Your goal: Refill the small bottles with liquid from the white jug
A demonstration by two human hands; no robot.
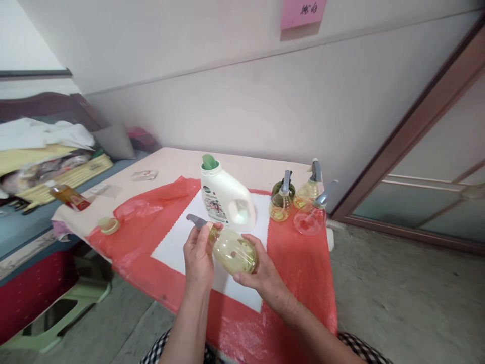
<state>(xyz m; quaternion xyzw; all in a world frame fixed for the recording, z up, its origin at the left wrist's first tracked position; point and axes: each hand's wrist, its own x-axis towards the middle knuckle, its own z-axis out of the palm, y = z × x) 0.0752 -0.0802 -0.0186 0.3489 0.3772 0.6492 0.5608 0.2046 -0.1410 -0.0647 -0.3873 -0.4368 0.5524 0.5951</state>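
Both my hands hold a round yellow-tinted clear spray bottle on its side above the table. My left hand is closed round its neck just below the grey trigger head. My right hand cups the bottle's body from underneath, fingers curled on it. Behind it stands a white detergent jug with a green cap on a white sheet. To the right stand three more spray bottles with grey triggers: two yellowish and one pink clear one.
A red plastic sheet covers the near part of the beige table. A small yellowish lid and a clear wrapper lie at the left. A bed with piled cloth is at far left, a sliding door at right.
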